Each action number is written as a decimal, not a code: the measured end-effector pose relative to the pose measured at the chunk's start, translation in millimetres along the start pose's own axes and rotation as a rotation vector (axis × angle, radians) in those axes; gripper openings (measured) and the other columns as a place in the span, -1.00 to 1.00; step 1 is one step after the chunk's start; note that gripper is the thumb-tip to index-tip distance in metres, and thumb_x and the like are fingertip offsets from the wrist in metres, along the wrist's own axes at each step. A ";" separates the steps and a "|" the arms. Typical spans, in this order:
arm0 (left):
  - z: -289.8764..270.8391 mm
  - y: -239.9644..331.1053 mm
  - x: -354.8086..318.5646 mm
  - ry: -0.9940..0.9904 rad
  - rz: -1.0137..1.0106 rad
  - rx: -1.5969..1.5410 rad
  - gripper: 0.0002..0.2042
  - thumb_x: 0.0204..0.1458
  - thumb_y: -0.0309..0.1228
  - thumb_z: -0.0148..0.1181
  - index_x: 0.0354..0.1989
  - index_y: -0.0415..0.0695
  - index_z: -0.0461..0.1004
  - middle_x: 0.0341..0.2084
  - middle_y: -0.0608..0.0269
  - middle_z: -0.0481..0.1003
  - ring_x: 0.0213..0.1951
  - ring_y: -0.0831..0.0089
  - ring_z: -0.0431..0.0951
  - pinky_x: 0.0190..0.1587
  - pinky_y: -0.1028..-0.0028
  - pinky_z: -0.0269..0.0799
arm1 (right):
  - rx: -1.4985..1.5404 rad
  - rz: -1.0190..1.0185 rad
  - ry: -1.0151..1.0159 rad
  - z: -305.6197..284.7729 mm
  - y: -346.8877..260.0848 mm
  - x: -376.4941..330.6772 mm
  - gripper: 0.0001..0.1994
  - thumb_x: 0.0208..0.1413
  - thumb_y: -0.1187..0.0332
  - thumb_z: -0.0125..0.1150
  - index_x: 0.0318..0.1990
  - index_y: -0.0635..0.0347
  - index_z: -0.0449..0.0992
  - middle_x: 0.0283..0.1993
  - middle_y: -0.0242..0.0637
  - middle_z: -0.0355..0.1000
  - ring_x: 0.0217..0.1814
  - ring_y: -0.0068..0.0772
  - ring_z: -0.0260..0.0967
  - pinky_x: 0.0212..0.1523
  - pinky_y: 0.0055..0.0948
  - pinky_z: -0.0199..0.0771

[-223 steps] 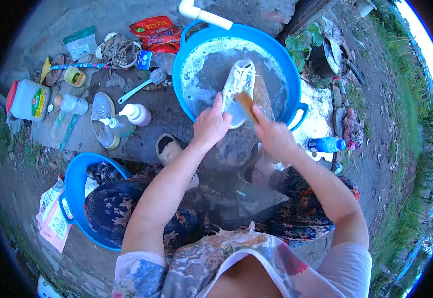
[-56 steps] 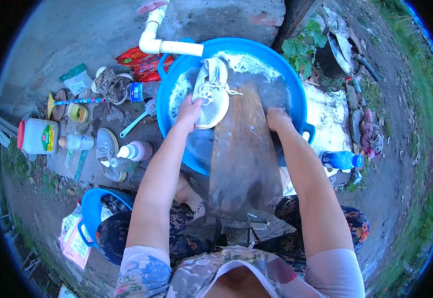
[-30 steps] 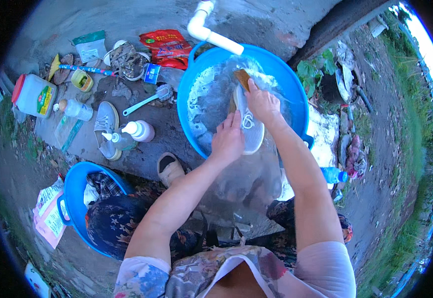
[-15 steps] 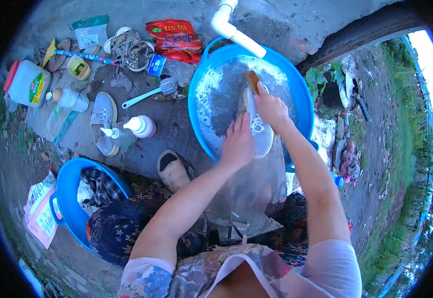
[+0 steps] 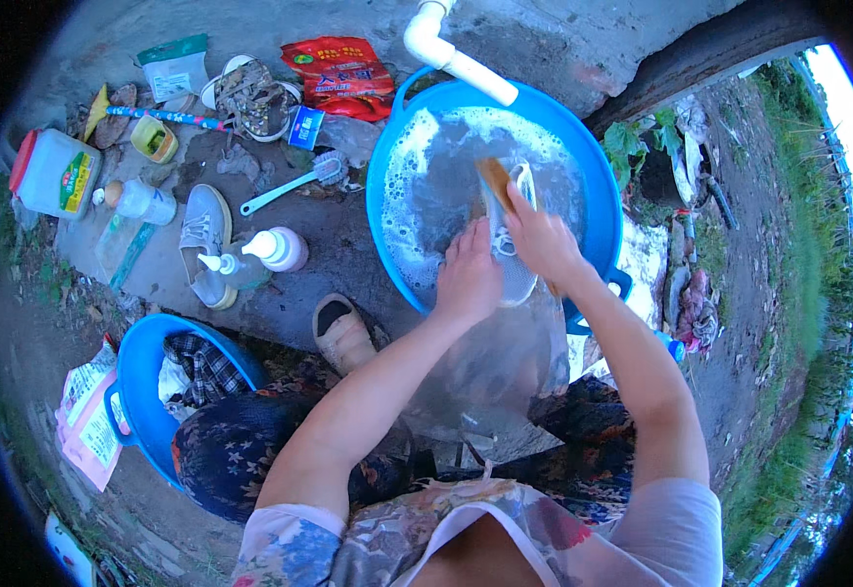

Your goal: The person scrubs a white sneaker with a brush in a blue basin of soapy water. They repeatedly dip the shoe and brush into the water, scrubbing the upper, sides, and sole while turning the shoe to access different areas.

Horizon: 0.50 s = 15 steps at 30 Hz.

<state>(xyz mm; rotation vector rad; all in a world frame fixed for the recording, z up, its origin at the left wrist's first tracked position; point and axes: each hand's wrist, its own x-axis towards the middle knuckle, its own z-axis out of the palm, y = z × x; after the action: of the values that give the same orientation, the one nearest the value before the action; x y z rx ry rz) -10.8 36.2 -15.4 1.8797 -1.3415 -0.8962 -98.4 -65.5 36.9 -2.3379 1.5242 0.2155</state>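
A white sneaker rests against the near rim of a blue basin of foamy water. My left hand grips the shoe along its left side. In my right hand is a wooden scrubbing brush, slanted across the shoe's upper. My fingers are wrapped round it, and its far end juts out beyond them toward the water. The brush's bristles are hidden, and my hands cover part of the shoe.
Left of the basin lie a white-handled brush, a grey shoe and a pump bottle. A second blue tub holds clothes near my left leg. A white pipe overhangs the basin's far rim.
My right hand and the brush have moved nearer to me along the shoe. My left hand keeps its hold on the shoe in about the same place.
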 end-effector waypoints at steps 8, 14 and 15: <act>6.2 8.3 13.7 0.147 0.209 0.095 -0.33 -0.11 -0.43 0.09 0.23 -0.29 0.02 0.18 -0.24 0.09 0.23 -0.07 0.08 0.24 0.10 0.03 | 0.503 0.475 0.090 15.9 110.9 10.2 -0.63 0.23 0.12 -0.20 0.02 0.09 0.42 -0.44 -0.15 0.42 -0.52 -0.31 0.39 -0.52 -0.25 0.40; -4.8 25.8 90.4 -0.024 0.290 0.151 -0.40 -0.07 -0.46 0.05 0.21 -0.27 0.09 0.20 -0.13 0.11 0.28 -0.04 0.01 0.29 0.21 -0.02 | 0.951 0.511 0.085 15.7 77.5 -39.2 -0.62 0.24 0.17 -0.18 0.17 -0.03 0.31 -0.58 -0.38 0.21 -0.64 -0.54 0.17 -0.68 -0.44 0.26; 7.8 12.4 93.2 -0.012 0.237 0.252 -0.46 0.02 -0.42 -0.02 0.20 -0.31 0.09 0.19 -0.13 0.12 0.29 -0.03 -0.02 0.29 0.21 -0.03 | 0.762 0.339 0.117 21.3 78.5 -49.4 -0.61 0.24 0.20 -0.16 0.20 0.00 0.28 -0.52 -0.32 0.29 -0.60 -0.48 0.25 -0.61 -0.38 0.32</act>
<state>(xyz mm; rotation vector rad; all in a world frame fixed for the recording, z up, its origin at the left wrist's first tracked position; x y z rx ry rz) -1.0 -57.3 -24.2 1.8476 -1.7090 -0.6438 -189.0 -44.2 16.6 -1.5161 1.6641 -0.3710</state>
